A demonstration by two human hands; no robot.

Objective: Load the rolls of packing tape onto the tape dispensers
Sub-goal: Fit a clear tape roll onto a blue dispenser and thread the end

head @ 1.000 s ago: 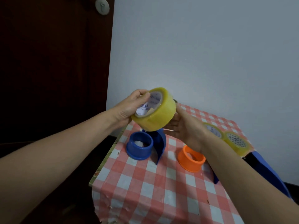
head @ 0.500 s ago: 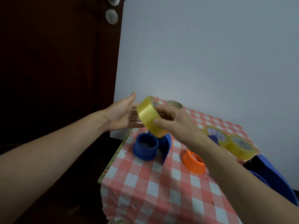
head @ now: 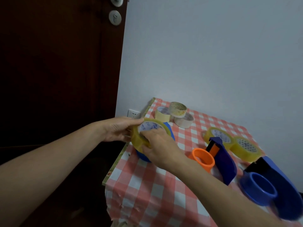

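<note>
A yellow tape roll (head: 139, 141) sits over the blue dispenser (head: 169, 130) at the table's left edge, mostly hiding it. My left hand (head: 118, 129) grips the roll's left side. My right hand (head: 159, 145) grips its front rim, fingers inside the core. A dispenser with an orange hub (head: 203, 158) and dark blue body (head: 224, 159) lies in the middle. Another blue dispenser (head: 262, 187) lies at the right. Two more yellow rolls (head: 218, 136) (head: 246, 149) lie behind them.
Three pale tape rolls (head: 177, 110) are piled at the table's far corner. The red-checked tablecloth (head: 157, 190) covers a small table against the grey wall. A dark door (head: 57, 79) stands at the left, and a wall socket (head: 134, 114) sits beside the table.
The yellow roll came down from mid-air onto the left blue dispenser. My left hand closed on it again. The view shifted, bringing the far rolls and the right dispenser into sight.
</note>
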